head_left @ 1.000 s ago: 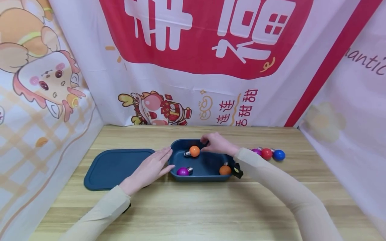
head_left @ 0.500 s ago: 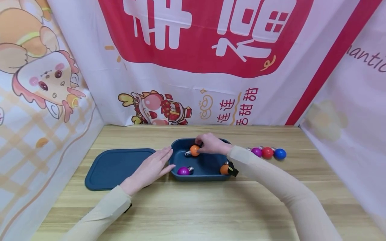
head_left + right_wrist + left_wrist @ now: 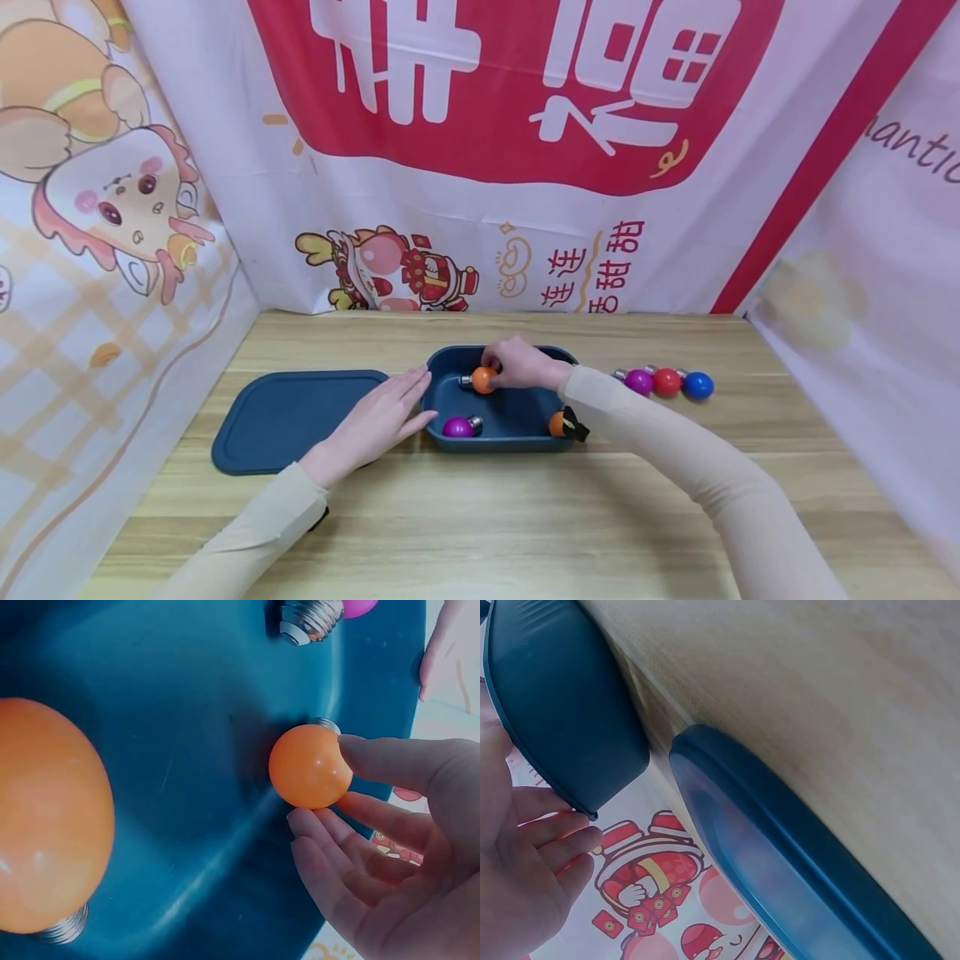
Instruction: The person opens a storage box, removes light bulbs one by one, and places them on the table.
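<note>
A dark blue box [image 3: 498, 443] holds two orange light bulbs and a purple one. My right hand [image 3: 517, 363] reaches over its far rim and pinches the orange light bulb [image 3: 309, 766] at the far left, thumb on one side and fingers on the other. That bulb lies in the box, its metal base pointing left in the head view. Nearer the front left is the purple light bulb [image 3: 458, 427]. The second orange light bulb [image 3: 49, 817] sits at the front right, partly covered by the wrist strap in the head view. My left hand [image 3: 381, 421], fingers straight, touches the box's left rim.
A matching dark blue lid [image 3: 292, 421] lies left of the box, partly under my left forearm's side. Right of the box, purple [image 3: 639, 382], red [image 3: 667, 382] and blue [image 3: 699, 385] light bulbs stand in a row on the wooden table [image 3: 480, 533]. Printed cloth walls enclose the table.
My right hand has moved left and down inside the box and taken hold of the far orange bulb, which has shifted very little. The left hand stays at the rim.
</note>
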Demonstrator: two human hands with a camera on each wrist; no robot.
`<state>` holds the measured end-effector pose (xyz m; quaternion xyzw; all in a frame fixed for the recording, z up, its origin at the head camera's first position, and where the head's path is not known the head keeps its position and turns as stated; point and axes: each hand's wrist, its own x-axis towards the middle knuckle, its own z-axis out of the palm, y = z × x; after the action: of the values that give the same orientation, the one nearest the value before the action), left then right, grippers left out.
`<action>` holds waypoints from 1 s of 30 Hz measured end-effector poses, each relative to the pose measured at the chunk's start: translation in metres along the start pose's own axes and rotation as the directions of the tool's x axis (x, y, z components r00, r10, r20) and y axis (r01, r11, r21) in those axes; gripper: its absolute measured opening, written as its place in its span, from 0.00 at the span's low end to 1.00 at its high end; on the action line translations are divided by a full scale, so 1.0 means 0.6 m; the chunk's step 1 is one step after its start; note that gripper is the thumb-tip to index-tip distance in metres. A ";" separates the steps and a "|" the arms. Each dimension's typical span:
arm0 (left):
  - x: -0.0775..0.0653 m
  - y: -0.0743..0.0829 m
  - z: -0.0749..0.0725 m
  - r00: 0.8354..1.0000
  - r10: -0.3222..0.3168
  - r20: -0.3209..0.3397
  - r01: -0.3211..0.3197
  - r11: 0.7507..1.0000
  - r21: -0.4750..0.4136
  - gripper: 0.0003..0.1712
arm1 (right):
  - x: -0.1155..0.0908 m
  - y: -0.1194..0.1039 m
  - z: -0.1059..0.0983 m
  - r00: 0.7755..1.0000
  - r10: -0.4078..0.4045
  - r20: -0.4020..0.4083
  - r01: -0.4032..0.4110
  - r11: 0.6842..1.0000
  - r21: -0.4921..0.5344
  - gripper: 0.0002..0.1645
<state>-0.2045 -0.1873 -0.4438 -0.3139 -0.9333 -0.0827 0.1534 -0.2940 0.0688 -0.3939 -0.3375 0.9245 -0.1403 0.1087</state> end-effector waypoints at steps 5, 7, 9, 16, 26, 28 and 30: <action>0.000 0.000 0.000 1.000 0.003 -0.005 -0.003 1.000 -0.001 0.36 | 0.001 -0.007 -0.001 0.999 0.029 0.020 -0.029 1.000 0.007 0.14; 0.000 0.001 -0.001 1.000 0.000 -0.002 0.000 1.000 -0.002 0.36 | 0.001 -0.009 -0.001 0.999 0.036 0.029 -0.036 0.999 0.004 0.13; 0.000 0.002 -0.002 1.000 -0.003 0.001 0.003 1.000 -0.007 0.36 | 0.001 -0.011 0.000 0.999 0.036 0.035 -0.036 0.999 -0.001 0.12; 0.000 0.002 -0.003 1.000 -0.007 0.003 0.007 1.000 -0.008 0.36 | 0.004 -0.010 0.004 0.998 0.043 0.051 -0.043 0.999 -0.009 0.13; 0.000 0.002 -0.001 1.000 0.009 -0.013 -0.009 1.000 0.006 0.37 | 0.002 -0.013 0.013 0.983 0.100 0.153 -0.107 0.994 0.033 0.21; 0.000 0.001 -0.002 1.000 0.003 -0.007 -0.003 1.000 0.003 0.37 | 0.001 -0.014 0.014 0.983 0.094 0.159 -0.102 0.994 0.038 0.22; 0.000 0.001 -0.002 1.000 -0.003 -0.002 0.003 1.000 -0.002 0.36 | 0.000 -0.014 0.014 0.983 0.087 0.161 -0.095 0.994 0.044 0.21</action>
<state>-0.2036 -0.1871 -0.4425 -0.3128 -0.9335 -0.0841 0.1541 -0.2864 0.0610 -0.3988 -0.3020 0.9234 -0.1317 0.1969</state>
